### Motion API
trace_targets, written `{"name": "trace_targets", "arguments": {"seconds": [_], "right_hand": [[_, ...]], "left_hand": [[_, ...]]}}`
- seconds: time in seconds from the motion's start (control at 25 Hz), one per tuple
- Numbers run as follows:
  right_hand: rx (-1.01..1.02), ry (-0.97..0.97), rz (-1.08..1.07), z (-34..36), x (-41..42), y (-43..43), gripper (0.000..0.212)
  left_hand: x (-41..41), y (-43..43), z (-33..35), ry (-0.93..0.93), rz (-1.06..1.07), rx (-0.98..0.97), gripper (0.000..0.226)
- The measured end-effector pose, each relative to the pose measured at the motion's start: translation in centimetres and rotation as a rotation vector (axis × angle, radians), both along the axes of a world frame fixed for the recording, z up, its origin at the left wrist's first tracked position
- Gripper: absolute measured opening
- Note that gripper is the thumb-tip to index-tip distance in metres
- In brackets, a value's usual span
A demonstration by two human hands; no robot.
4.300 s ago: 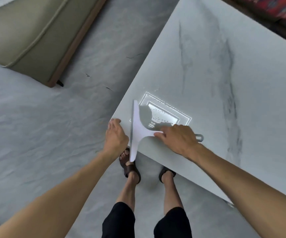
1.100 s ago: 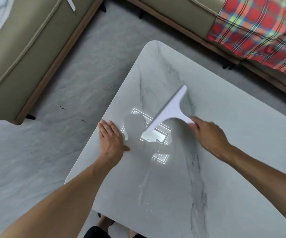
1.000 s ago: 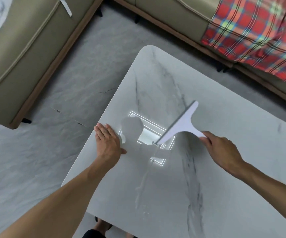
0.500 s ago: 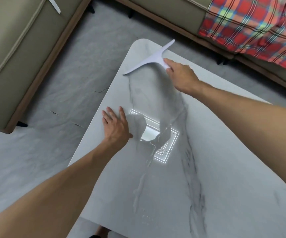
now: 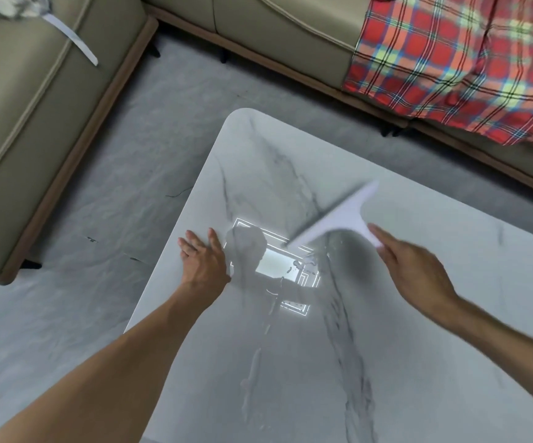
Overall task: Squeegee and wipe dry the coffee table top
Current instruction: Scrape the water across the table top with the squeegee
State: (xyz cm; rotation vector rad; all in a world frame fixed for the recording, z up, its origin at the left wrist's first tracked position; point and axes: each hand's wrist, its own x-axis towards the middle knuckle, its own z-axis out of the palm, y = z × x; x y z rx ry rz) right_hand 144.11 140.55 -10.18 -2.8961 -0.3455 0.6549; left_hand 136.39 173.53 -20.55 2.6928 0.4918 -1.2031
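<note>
On the coffee table top [image 5: 418,314], the white squeegee [image 5: 338,215] has come back from the far corner to mid-table, its blade slanting beside the bright light reflection [image 5: 274,266]. Its handle runs into the right hand [image 5: 415,270], which grips it from the near right, arm outstretched and blurred. The left hand [image 5: 204,263] stays flat, fingers spread, by the left edge.

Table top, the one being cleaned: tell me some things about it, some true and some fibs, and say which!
1. The right hand holds the squeegee. True.
2. The left hand is lifted off the table. False: it lies flat on it.
3. A red checked blanket lies on the sofa. True.
4. The squeegee is black. False: it is white.
5. A wet streak shows on the table. True.
</note>
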Motion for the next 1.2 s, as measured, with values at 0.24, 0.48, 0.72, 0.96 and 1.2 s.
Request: {"name": "trace_targets", "arguments": {"seconds": [0.24,0.48,0.72,0.96,1.2], "right_hand": [[0.223,-0.010,0.117,-4.2,14.7,15.0,0.043],[0.120,-0.024,0.001,-5.4,11.5,7.4,0.043],[-0.014,0.038,-0.342,-3.5,-3.8,-6.1,0.043],[-0.019,0.125,-0.551,-0.4,-8.4,-8.1,0.042],[0.369,0.066,-0.808,-2.4,4.6,-2.7,0.044]], "left_hand": [[-0.3,-0.3,-0.6,0.000,-0.040,0.054,0.108],[-0.6,-0.3,-1.2,-0.023,-0.054,0.072,0.107],[-0.8,-0.4,-1.0,-0.033,-0.048,0.074,0.106],[-0.7,-0.7,0.0,-0.007,-0.031,0.074,0.105],[-2.3,-2.4,1.6,-0.121,0.051,-0.057,0.076]]}}
